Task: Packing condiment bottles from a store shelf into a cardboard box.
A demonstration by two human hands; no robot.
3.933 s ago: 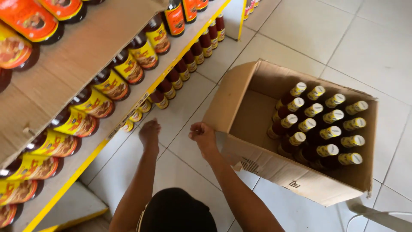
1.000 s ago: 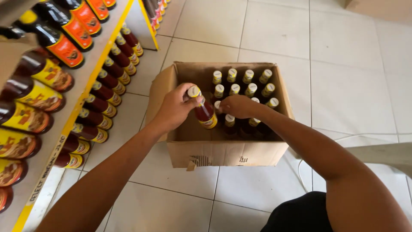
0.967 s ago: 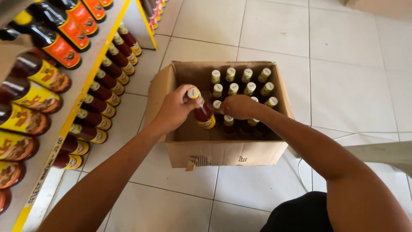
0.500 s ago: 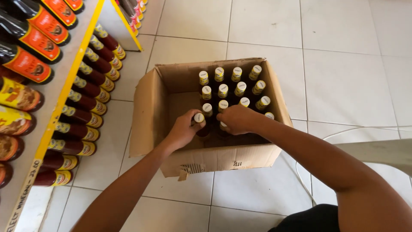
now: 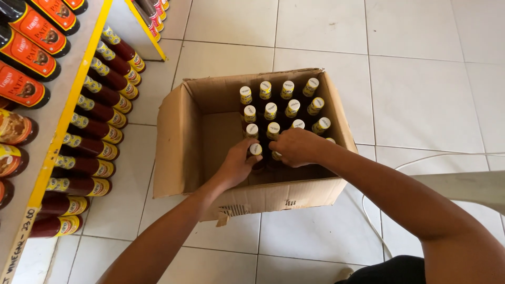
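Glass, I judge, heavy and slick: my left hand point(image 5: 238, 164) pinches a bottle point(image 5: 256, 152) neck; right hand point(image 5: 298, 147), at three o'clock, cups neighbouring caps.

Bare left half of the cardboard box point(image 5: 184, 142) — open room beside packed bottles point(image 5: 284, 108) on the right.

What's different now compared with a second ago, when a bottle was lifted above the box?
The left hand has lowered its yellow-capped bottle from above the cardboard box down among the other bottles, still gripping its neck. The right hand has also sunk and rests over the front bottles. The box, the floor row of bottles and the shelf bottles are unchanged.
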